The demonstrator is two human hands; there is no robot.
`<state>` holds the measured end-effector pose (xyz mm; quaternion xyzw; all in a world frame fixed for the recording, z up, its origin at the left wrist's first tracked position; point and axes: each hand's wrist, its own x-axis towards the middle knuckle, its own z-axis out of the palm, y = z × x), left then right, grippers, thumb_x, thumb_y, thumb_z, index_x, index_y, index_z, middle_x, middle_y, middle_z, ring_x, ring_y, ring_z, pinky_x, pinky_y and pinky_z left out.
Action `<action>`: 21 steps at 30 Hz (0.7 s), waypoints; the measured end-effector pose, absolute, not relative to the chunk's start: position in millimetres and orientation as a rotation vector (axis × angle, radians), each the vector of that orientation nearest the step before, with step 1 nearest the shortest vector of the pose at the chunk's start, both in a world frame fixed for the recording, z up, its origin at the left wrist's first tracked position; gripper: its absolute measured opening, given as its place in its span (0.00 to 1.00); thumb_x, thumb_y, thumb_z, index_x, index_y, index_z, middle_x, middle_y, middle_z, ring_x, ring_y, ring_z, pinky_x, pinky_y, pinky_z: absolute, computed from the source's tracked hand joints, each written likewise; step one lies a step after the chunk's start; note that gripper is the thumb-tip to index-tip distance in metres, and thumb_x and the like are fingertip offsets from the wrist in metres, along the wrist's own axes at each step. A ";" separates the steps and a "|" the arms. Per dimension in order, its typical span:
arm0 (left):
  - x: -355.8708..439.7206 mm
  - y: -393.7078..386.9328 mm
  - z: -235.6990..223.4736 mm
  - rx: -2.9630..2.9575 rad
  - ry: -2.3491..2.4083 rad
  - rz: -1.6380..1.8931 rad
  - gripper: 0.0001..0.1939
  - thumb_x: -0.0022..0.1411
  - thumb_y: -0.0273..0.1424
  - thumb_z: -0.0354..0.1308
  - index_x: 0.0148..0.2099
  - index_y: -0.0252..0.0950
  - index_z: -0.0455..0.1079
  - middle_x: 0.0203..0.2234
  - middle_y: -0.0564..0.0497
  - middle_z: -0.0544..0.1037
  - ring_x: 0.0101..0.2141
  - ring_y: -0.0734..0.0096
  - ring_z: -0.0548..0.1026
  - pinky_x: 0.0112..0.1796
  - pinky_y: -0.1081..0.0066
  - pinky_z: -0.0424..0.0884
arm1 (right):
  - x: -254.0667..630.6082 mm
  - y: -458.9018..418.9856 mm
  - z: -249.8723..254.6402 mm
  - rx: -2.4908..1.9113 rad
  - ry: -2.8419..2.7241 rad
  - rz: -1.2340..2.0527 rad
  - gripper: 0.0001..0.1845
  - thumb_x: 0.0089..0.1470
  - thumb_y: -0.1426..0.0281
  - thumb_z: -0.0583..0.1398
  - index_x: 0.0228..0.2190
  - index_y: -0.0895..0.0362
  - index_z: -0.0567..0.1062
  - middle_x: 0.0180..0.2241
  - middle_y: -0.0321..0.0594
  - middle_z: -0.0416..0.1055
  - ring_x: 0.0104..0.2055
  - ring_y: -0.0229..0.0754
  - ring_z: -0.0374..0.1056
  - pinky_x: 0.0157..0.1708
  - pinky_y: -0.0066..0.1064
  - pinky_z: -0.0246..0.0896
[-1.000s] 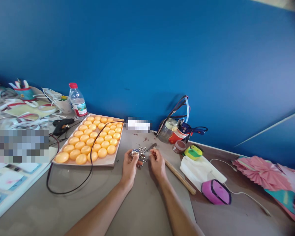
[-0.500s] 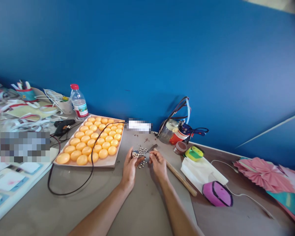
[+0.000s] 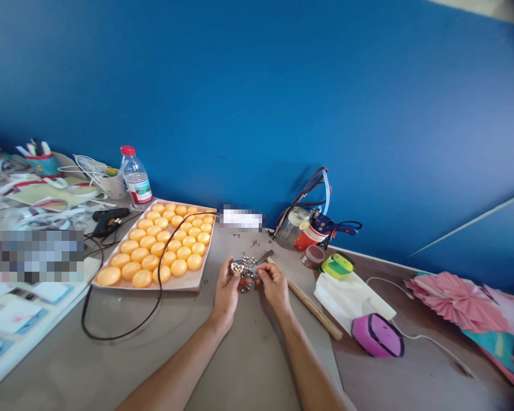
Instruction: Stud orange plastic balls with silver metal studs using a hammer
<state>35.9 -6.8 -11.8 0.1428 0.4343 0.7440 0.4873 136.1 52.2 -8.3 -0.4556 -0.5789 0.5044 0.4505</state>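
Both my hands meet at the table's middle over a small pile of shiny silver beads. My left hand is closed on a round ball covered in silver beads. My right hand pinches something tiny next to that ball, too small to name. A dark flat tool lies just beyond the beads, and a wooden stick runs along the table right of my right hand.
A tray of several orange half-balls stands to the left, with a black cable looped over it. Behind it are a water bottle and a glue gun. Jars and cords, a pink pouch and pink paper fans lie right.
My hands have stayed over the bead pile, with the fingers drawn slightly closer together around the beaded ball. The view shifted a little.
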 end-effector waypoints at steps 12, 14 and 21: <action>37.0 -8.7 -7.7 0.464 1.022 1.818 0.27 0.48 0.34 0.62 0.50 0.37 0.59 0.34 0.50 0.73 0.23 0.76 0.71 0.28 0.73 0.69 | 129.1 44.0 -4.8 -0.916 -1.329 1.538 0.08 0.42 0.67 0.58 0.27 0.57 0.69 0.19 0.31 0.64 0.20 0.33 0.58 0.24 0.27 0.58; 37.5 -7.8 -10.5 0.478 1.024 1.824 0.26 0.48 0.34 0.62 0.50 0.37 0.60 0.35 0.49 0.73 0.24 0.76 0.71 0.28 0.73 0.69 | 128.2 43.2 -5.4 -0.900 -1.304 1.559 0.07 0.42 0.67 0.59 0.27 0.57 0.68 0.19 0.30 0.63 0.20 0.33 0.58 0.23 0.27 0.58; 36.3 -4.0 -27.3 0.617 1.105 1.841 0.25 0.50 0.36 0.61 0.49 0.37 0.62 0.42 0.46 0.72 0.39 0.65 0.72 0.37 0.68 0.69 | 127.4 41.2 -5.9 -0.877 -1.319 1.601 0.07 0.43 0.67 0.59 0.23 0.57 0.67 0.16 0.28 0.59 0.20 0.33 0.57 0.24 0.26 0.56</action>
